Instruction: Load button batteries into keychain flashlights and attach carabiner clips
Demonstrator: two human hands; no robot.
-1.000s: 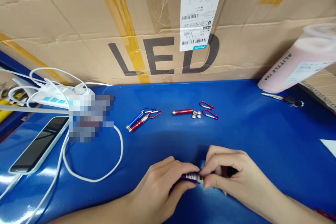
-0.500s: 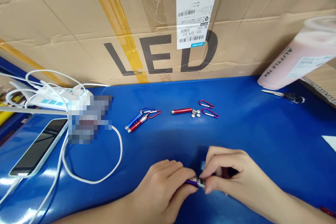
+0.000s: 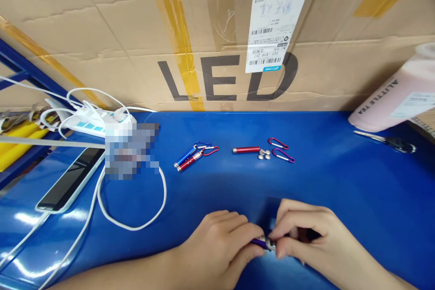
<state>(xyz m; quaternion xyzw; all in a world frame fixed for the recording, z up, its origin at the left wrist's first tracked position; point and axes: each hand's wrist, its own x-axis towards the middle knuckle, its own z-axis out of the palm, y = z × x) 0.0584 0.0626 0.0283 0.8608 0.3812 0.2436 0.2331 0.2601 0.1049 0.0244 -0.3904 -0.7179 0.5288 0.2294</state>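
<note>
So the purple tube [image 3: 258, 243] is lower centre of frame: left hand [image 3: 220, 240] has its fingers wrapped round the body, right hand [image 3: 316, 235] has fingers pinching the silver end, probably to steady one against the other. Button cells [image 3: 268, 152] sit bunched by the red tube [image 3: 247, 150] mid-frame, maybe so none roll off.

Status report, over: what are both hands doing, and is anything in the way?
Left hand holds purple tube. Right hand pinches at its silver end. Red tube, silver discs beyond hands, not in the way.
</note>
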